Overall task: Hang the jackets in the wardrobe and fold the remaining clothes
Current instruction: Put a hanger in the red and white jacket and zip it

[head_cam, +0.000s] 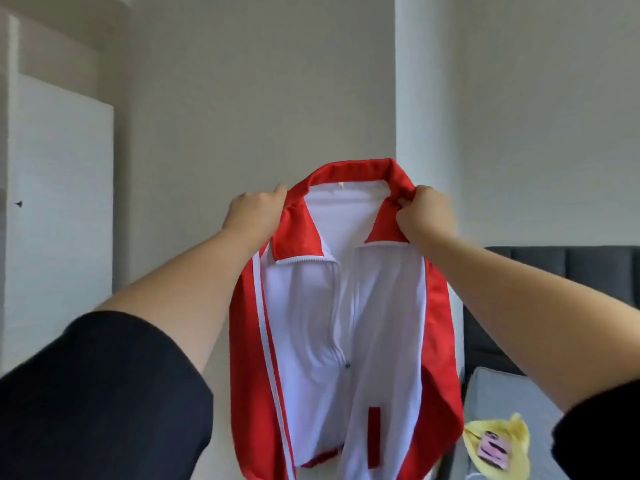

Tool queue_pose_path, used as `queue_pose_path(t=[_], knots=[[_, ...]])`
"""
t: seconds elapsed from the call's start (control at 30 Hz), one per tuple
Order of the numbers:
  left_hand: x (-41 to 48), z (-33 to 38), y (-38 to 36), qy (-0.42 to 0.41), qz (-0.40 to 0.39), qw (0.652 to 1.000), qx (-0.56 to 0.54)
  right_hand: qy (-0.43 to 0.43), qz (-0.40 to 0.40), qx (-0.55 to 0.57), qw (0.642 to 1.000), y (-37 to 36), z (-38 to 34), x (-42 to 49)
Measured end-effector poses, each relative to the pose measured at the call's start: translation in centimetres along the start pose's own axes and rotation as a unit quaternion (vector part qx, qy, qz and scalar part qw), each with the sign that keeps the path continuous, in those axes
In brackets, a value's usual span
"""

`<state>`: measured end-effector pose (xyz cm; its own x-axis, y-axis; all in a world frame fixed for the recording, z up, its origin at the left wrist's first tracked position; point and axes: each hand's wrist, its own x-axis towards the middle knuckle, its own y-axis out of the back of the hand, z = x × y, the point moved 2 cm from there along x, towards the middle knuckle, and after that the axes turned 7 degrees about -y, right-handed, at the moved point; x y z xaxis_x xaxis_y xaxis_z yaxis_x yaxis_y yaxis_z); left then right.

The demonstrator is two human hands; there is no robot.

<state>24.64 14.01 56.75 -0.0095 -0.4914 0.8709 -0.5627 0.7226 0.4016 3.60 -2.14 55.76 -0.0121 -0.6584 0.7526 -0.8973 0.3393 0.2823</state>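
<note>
I hold the red-and-white jacket (346, 323) up at centre, left hand (254, 216) and right hand (424, 216) each with fingers (406, 203) curled tight on a collar end. Level both shoulders before hanging; the zip seems half-closed.

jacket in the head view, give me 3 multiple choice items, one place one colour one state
1. Where does the yellow garment lie?
A. on the grey bed, lower right
B. on the floor, left
C. over the door
2. The jacket collar is:
A. blue
B. red
C. black
3. The jacket is:
A. on a hanger
B. flat on the bed
C. held up
Key: 1 A, it rests on the grey cover; 2 B, red collar above white front; 3 C, left hand and right hand pinch the collar.
</note>
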Motion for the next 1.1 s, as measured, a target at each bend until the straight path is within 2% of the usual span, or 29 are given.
queue_pose_path(t=[0.1, 0.23, 0.4, 0.53, 0.67, 0.8, 0.9, 1.03, 1.1], knots=[[2.0, 2.9, 4.2, -0.069, 0.027, 0.997, 0.035, 0.017, 0.04, -0.027, 0.999, 6.5, 0.6, 0.6], [3.6, 6.8, 8.0, -0.113, 0.07, 0.991, 0.016, 0.028, 0.085, -0.072, 0.993, 13.8, 1.9, 0.6], [3.3, 12.2, 6.7, -0.126, 0.083, 0.987, -0.047, 0.025, 0.088, -0.136, 0.987, 18.0, 6.0, 0.1], [1.1, 18.3, 0.4, -0.096, 0.008, 0.988, -0.12, -0.008, 0.04, -0.203, 0.978, 16.9, 12.5, -1.2], [-2.8, 26.0, -8.2, -0.053, -0.126, 0.975, -0.177, -0.049, -0.02, -0.265, 0.963, 13.7, 22.1, -4.0], [-10.0, 33.8, -17.3, 0.005, -0.291, 0.925, -0.245, -0.143, -0.141, -0.313, 0.928, 8.9, 33.5, -8.9], [-15.6, 38.5, -23.2, 0.046, -0.383, 0.883, -0.269, -0.212, -0.247, -0.354, 0.877, 4.8, 41.2, -12.0], [-21.3, 42.8, -29.2, 0.145, -0.483, 0.796, -0.336, -0.277, -0.305, -0.38, 0.828, 0.2, 48.1, -14.8], [-22.4, 44.3, -31.3, 0.204, -0.497, 0.747, -0.391, -0.308, -0.289, -0.363, 0.831, -1.5, 50.3, -15.0]])
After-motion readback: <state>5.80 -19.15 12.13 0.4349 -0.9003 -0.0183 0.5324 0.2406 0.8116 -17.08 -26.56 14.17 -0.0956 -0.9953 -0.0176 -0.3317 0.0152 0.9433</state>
